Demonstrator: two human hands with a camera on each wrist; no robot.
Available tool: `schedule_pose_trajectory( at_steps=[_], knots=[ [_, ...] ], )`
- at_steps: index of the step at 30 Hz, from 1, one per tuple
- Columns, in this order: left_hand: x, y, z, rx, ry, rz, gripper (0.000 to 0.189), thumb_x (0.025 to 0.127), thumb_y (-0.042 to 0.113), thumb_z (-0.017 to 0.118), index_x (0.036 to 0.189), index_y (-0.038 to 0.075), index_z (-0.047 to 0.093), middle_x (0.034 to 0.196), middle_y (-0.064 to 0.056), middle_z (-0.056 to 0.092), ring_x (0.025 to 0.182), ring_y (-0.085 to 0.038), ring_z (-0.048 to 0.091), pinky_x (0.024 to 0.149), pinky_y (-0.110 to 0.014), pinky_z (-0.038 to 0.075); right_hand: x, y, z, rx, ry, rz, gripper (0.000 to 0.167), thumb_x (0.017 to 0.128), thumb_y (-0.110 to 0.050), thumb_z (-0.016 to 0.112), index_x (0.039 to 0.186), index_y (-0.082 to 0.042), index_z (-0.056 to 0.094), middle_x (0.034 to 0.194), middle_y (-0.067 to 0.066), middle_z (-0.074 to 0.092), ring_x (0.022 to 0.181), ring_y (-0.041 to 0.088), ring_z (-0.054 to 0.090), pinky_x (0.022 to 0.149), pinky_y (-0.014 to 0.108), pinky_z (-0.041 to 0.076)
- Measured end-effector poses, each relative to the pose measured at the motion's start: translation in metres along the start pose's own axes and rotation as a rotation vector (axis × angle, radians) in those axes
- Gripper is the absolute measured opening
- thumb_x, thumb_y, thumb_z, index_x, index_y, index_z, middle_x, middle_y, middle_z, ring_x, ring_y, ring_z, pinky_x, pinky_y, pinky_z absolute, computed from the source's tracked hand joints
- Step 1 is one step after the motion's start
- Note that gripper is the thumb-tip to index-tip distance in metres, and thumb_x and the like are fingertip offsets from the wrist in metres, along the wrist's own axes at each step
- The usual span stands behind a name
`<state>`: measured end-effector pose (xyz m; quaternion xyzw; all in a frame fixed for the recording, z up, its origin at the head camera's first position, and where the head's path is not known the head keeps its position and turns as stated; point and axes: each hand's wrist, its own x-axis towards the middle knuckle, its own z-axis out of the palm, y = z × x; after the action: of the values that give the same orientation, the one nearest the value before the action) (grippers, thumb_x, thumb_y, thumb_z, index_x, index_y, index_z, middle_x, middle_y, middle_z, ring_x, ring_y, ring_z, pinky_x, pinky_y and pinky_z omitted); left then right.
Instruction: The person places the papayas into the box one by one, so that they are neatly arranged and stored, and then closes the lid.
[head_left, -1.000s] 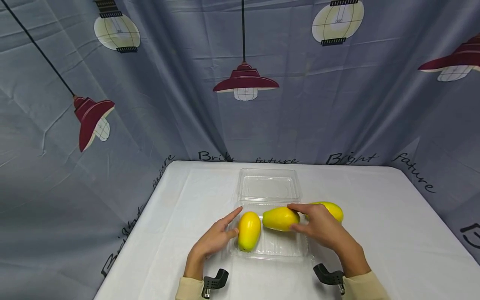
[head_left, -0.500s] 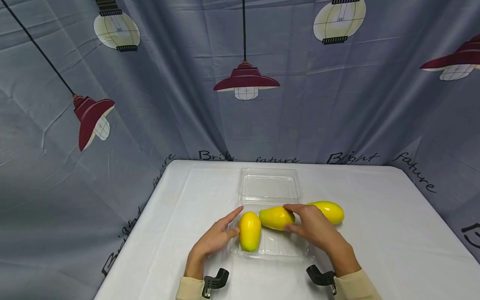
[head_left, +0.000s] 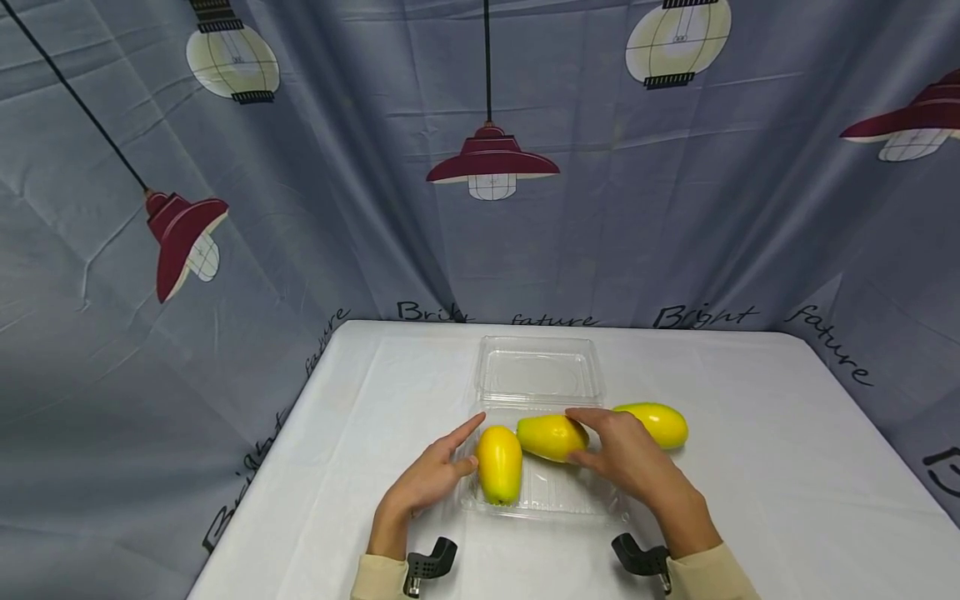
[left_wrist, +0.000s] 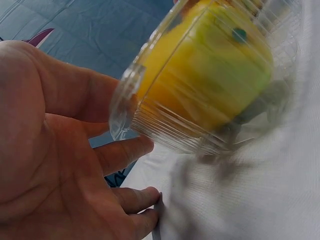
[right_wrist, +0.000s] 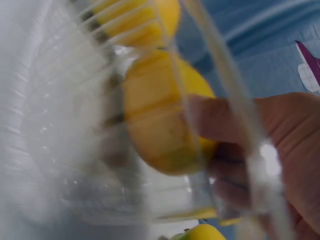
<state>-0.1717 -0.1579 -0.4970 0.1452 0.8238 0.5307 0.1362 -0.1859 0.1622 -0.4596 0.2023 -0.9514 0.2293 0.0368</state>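
Only the left wrist view shows the left hand (left_wrist: 65, 155) palm-side (near fruit (left_wrist: 200, 75)).

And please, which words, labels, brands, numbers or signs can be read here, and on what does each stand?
"Bright" on the blue-grey curtain, right of centre
"fature" on it three times: left, centre, right
"Bri" on it; a fold distorts the rest
Lettering at its lower left and right edge: too slanted or cut off to read

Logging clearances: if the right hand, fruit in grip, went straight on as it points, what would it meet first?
Probably the fruit beside the left hand, bumped by the held fruit; whether they touch is unclear.
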Motion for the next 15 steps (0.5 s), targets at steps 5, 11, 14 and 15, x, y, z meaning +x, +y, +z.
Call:
schedule_pose_trajectory(
  at_steps=[5, 11, 14, 15],
  knots=[
    [0.000, 0.000, 0.000, -0.003, 0.002, 0.002, 0.069, 0.106, 0.012, 0.058, 0.172, 0.018, 0.038, 0.179, -0.009, 0.034, 0.167, -0.043, 0.025, 0.134, -0.071, 0.017, -0.003, 0.002, -0.008, -0.005, 0.017, -0.004, 0.062, 0.086, -0.023, 0.095, 0.142, -0.007, 0.072, 0.140, 0.010, 0.076, 0.129, 0.038, 0.073, 0.109, 0.058, 0.059],
    [0.000, 0.000, 0.000, -0.005, 0.004, -0.003, 0.069, 0.106, 0.011, 0.057, 0.172, 0.019, 0.038, 0.179, -0.008, 0.033, 0.167, -0.043, 0.025, 0.134, -0.071, 0.017, -0.009, 0.008, -0.022, 0.024, 0.033, -0.006, 0.061, 0.088, -0.024, 0.093, 0.143, -0.008, 0.072, 0.139, 0.011, 0.077, 0.126, 0.038, 0.074, 0.104, 0.058, 0.061],
    [0.000, 0.000, 0.000, -0.005, 0.003, -0.005, 0.069, 0.106, 0.011, 0.057, 0.172, 0.019, 0.038, 0.180, -0.008, 0.033, 0.167, -0.043, 0.024, 0.134, -0.071, 0.017, -0.013, 0.014, -0.029, 0.043, 0.036, 0.003, 0.061, 0.089, -0.026, 0.092, 0.144, -0.010, 0.072, 0.140, 0.011, 0.076, 0.127, 0.039, 0.073, 0.105, 0.060, 0.060],
    [0.000, 0.000, 0.000, -0.006, 0.003, -0.006, 0.069, 0.106, 0.011, 0.057, 0.172, 0.019, 0.038, 0.180, -0.007, 0.033, 0.167, -0.043, 0.024, 0.134, -0.071, 0.017, -0.015, 0.016, -0.032, 0.045, 0.036, 0.009, 0.061, 0.089, -0.028, 0.092, 0.145, -0.011, 0.072, 0.140, 0.011, 0.076, 0.128, 0.039, 0.073, 0.106, 0.061, 0.059]
  ],
)
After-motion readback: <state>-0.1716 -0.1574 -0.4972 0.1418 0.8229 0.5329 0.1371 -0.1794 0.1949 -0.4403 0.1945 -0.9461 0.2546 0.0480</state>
